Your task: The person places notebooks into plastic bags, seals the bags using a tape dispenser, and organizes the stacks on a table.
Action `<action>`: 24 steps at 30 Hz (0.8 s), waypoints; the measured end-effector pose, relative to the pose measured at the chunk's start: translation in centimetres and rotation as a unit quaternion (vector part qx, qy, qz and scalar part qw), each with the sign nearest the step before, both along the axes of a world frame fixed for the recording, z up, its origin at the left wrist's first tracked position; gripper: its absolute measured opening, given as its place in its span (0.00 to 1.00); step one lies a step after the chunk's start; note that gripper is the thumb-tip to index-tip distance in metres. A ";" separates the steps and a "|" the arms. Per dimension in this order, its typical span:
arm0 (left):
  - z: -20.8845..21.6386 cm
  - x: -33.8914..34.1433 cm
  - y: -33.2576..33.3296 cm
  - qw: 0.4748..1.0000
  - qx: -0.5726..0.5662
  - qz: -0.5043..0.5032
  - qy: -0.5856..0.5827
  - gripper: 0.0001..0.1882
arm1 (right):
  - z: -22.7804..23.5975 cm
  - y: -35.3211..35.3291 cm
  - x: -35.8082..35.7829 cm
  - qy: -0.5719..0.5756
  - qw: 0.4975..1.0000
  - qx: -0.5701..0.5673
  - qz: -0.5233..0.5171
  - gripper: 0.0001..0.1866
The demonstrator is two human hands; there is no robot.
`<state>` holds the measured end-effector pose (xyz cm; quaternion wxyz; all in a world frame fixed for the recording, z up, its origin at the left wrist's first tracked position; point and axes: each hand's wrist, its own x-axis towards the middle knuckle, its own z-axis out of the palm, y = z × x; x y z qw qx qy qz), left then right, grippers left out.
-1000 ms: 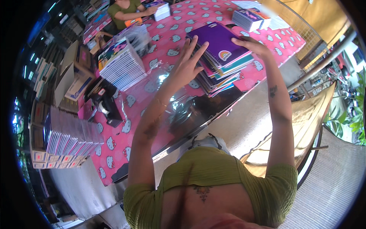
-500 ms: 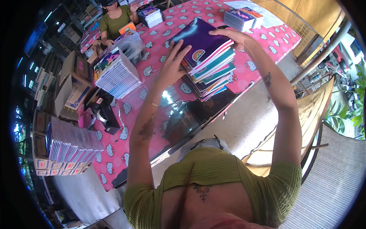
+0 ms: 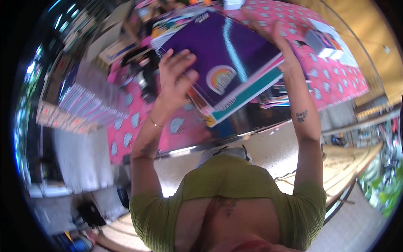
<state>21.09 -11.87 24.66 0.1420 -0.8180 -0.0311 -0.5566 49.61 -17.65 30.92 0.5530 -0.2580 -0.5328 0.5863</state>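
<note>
Several notebooks [image 3: 210, 54] are lifted together off the table, tilted. The top one has a glossy purple cover with a rainbow emblem; teal and pink edges show below. My left hand [image 3: 178, 77] grips their left edge, fingers spread over the cover's border. On the opposite side my right hand [image 3: 282, 46] holds the far right edge, its fingers smeared by motion. To the right, partly hidden under the raised notebooks, a lower pile of notebooks [image 3: 275, 95] lies on the table. Behind the left corner is another stack with colourful covers [image 3: 170, 27].
The table has a pink patterned cover [image 3: 170, 140]. Cardboard boxes [image 3: 115, 46] and a plastic-wrapped notebook stack [image 3: 94, 92] stand left, near a dark tape dispenser [image 3: 145, 82]. A small book stack [image 3: 323, 44] sits at the far right. Another person is blurred at the far edge.
My hands have lifted the upper notebooks off the pile and carried them left, leaving the lower ones on the table. The head view has turned, shifting the surroundings.
</note>
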 end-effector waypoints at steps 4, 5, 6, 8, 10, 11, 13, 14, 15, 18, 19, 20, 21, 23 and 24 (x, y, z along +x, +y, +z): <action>-3.3 -7.5 -5.9 0.836 -0.468 -0.043 -0.283 0.39 | -6.7 5.3 -11.3 0.103 0.979 0.121 0.131 0.53; -3.5 -10.1 -6.6 0.746 -0.576 -0.065 -0.328 0.39 | -8.6 5.6 -15.7 0.032 0.992 0.105 0.057 0.54; -4.5 -12.5 -7.1 0.730 -0.588 -0.054 -0.344 0.39 | -10.0 5.6 -19.8 -0.040 0.996 0.084 -0.013 0.56; -8.4 -18.1 -7.8 0.699 -0.605 -0.029 -0.380 0.38 | -13.4 6.2 -26.0 -0.062 0.993 0.096 0.011 0.55; -11.2 -23.4 -8.8 0.706 -0.620 0.030 -0.342 0.38 | -17.4 6.4 -30.4 -0.062 0.993 0.076 0.070 0.55; -12.5 -25.4 -9.4 0.703 -0.632 0.059 -0.322 0.38 | -19.4 6.7 -32.4 -0.063 0.991 0.062 0.097 0.55; -16.5 -28.7 -9.8 0.680 -0.663 0.067 -0.306 0.40 | -23.6 7.3 -35.5 -0.080 0.987 0.043 0.131 0.57; -20.0 -30.4 -10.0 0.675 -0.663 0.075 -0.315 0.41 | -25.1 7.2 -37.1 -0.087 0.984 0.036 0.150 0.58; -21.9 -31.6 -10.2 0.670 -0.666 0.079 -0.318 0.42 | -26.3 6.8 -38.6 -0.071 0.988 0.042 0.134 0.58; -19.5 -30.5 -10.0 0.637 -0.686 0.022 -0.350 0.42 | -27.9 7.1 -39.6 -0.056 0.993 0.025 0.101 0.63; -19.5 -30.9 -10.2 0.653 -0.674 0.028 -0.344 0.43 | -27.8 7.2 -39.3 -0.042 0.992 0.022 0.119 0.63; -19.3 -31.1 -10.3 0.668 -0.662 0.034 -0.338 0.44 | -26.6 6.7 -38.8 -0.029 0.990 0.020 0.136 0.62; -19.1 -31.3 -10.4 0.683 -0.650 0.040 -0.330 0.45 | -25.8 6.4 -38.7 -0.015 0.988 0.017 0.151 0.62; -17.7 -30.8 -9.9 0.671 -0.658 0.057 -0.337 0.46 | -26.7 6.6 -39.7 -0.093 0.990 0.068 0.082 0.58; -17.0 -30.8 -9.5 0.666 -0.661 0.065 -0.339 0.47 | -26.6 6.4 -39.6 -0.083 0.991 0.063 0.088 0.57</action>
